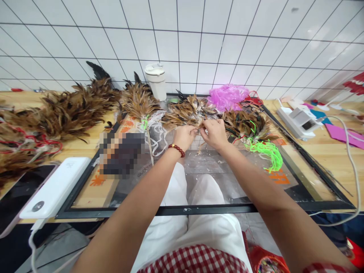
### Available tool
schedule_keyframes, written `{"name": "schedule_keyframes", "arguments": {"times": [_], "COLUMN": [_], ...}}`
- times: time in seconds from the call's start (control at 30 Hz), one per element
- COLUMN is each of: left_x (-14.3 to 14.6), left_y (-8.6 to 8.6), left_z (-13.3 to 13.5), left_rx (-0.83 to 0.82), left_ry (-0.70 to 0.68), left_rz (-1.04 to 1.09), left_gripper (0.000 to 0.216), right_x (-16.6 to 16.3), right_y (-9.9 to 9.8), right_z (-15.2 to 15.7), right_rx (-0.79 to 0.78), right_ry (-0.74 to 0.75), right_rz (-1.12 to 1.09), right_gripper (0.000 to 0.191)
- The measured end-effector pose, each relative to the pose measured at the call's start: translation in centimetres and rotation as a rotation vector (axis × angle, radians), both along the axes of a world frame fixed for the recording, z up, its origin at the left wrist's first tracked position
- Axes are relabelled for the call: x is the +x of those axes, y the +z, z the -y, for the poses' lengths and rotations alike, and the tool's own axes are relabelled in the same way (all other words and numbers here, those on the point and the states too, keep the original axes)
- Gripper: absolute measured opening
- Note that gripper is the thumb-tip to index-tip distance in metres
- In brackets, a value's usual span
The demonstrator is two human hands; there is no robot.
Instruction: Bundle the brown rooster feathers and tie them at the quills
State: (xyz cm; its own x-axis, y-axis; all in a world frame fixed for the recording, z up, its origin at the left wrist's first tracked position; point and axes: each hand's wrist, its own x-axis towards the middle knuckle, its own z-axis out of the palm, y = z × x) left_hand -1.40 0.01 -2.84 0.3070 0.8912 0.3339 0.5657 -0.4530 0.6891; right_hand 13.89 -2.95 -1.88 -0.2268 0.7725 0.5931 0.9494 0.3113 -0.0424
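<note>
My left hand [184, 136], with a beaded bracelet [176, 149] at its wrist, is closed in a pinch over the glass-topped frame. Close to its right, my right hand [215, 132] also pinches, thumb and forefinger together. What the fingertips hold is too small and too hidden to name. Directly beyond both hands lies a heap of loose brown feathers [191, 108]. A feather bundle [247, 123] with bright green strings [269, 151] is to the right. On the left lies another feather bundle [139, 98] on a thin stick, with white strings [156, 131] beside it.
A black-rimmed glass panel [206, 209] spans the work area, scattered with fluff. At the back stand a white cup [156, 81] and a crumpled pink plastic bag [229, 96]. Long feather bundles [74, 108] and a white power bank [57, 187] lie left; a power strip [298, 121] right.
</note>
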Motion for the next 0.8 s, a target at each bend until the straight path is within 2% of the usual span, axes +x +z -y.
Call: {"name": "schedule_keyframes", "arguments": {"times": [0.07, 0.17, 0.23, 0.3, 0.37, 0.43, 0.5, 0.6, 0.7, 0.77, 0.8], "left_x": [0.1, 0.1, 0.1, 0.1, 0.0, 0.0, 0.1, 0.2, 0.2, 0.2, 0.2], "left_y": [0.2, 0.6, 0.9, 1.2, 1.3, 1.4, 1.6, 2.0, 2.6, 2.8, 2.9], "left_z": [0.0, -0.3, -0.6, -0.8, -0.9, -0.8, -0.5, 0.1, 0.7, 0.9, 0.9], "left_rx": [-0.035, -0.232, -0.359, -0.424, -0.456, -0.479, -0.494, -0.527, -0.615, -0.666, -0.668], "left_ry": [0.032, 0.183, 0.268, 0.297, 0.293, 0.275, 0.246, 0.154, 0.032, -0.019, -0.025], "left_rz": [0.062, 0.367, 0.607, 0.773, 0.85, 0.876, 0.891, 0.937, 0.961, 0.947, 0.939], "left_gripper": [0.017, 0.016, 0.015, 0.012, 0.011, 0.01, 0.01, 0.01, 0.011, 0.012, 0.012], "right_x": [0.1, 0.5, 1.0, 1.3, 1.3, 1.0, 0.4, -0.3, -0.6, -0.4, -0.2], "right_y": [0.0, -0.2, -0.4, -0.6, -0.6, -0.5, -0.2, 0.3, 0.7, 0.8, 0.8], "right_z": [0.0, -0.1, -0.3, -0.5, -0.6, -0.6, -0.7, -0.9, -1.3, -1.4, -1.4], "right_rx": [-0.013, -0.045, -0.095, -0.153, -0.189, -0.209, -0.194, -0.186, -0.279, -0.305, -0.303], "right_ry": [-0.01, -0.005, 0.133, 0.338, 0.476, 0.519, 0.497, 0.412, 0.419, 0.445, 0.448], "right_rz": [-0.036, -0.095, -0.086, -0.061, -0.052, -0.082, -0.249, -0.791, -1.273, -1.402, -1.394], "right_gripper": [0.018, 0.023, 0.026, 0.028, 0.026, 0.02, 0.016, 0.014, 0.022, 0.026, 0.026]}}
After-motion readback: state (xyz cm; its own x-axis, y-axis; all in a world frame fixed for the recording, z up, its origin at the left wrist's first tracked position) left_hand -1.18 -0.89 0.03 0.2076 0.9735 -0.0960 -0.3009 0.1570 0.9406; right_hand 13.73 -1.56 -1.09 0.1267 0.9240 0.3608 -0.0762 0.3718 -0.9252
